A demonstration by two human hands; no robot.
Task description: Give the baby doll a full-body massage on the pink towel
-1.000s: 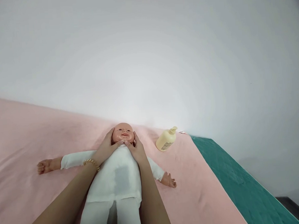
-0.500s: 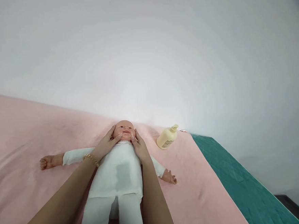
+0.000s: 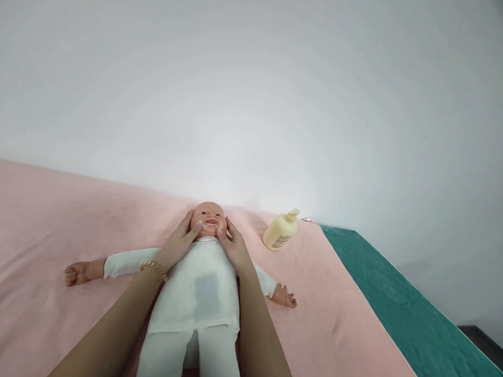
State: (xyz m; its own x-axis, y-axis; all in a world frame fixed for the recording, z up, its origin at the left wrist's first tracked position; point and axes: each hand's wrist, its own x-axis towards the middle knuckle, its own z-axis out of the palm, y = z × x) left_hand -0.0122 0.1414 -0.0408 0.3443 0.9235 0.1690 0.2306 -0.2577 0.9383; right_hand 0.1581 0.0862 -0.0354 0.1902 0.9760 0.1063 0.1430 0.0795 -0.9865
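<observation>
A baby doll (image 3: 207,289) in white clothes lies on its back, its arms spread to both sides and its legs toward me. My left hand (image 3: 181,239), with a gold-coloured bracelet at the wrist, cups one side of the doll's head, the thumb on its cheek. Against the other side of the head, my right hand (image 3: 233,244) is curved, its thumb near the jaw. Between the two hands the doll's face looks up. The fingertips behind the head are partly hidden.
A pale yellow pump bottle (image 3: 280,231) stands to the right of the doll's head. Under everything is a pink sheet (image 3: 321,321), with a green mattress surface (image 3: 397,299) showing at the right. A white wall (image 3: 245,97) rises behind. At the lower right is a dark edge (image 3: 481,342).
Both thumbs have shifted slightly on the doll's face, the left one a little upward and the right one a little inward. The doll and the bottle stay in place.
</observation>
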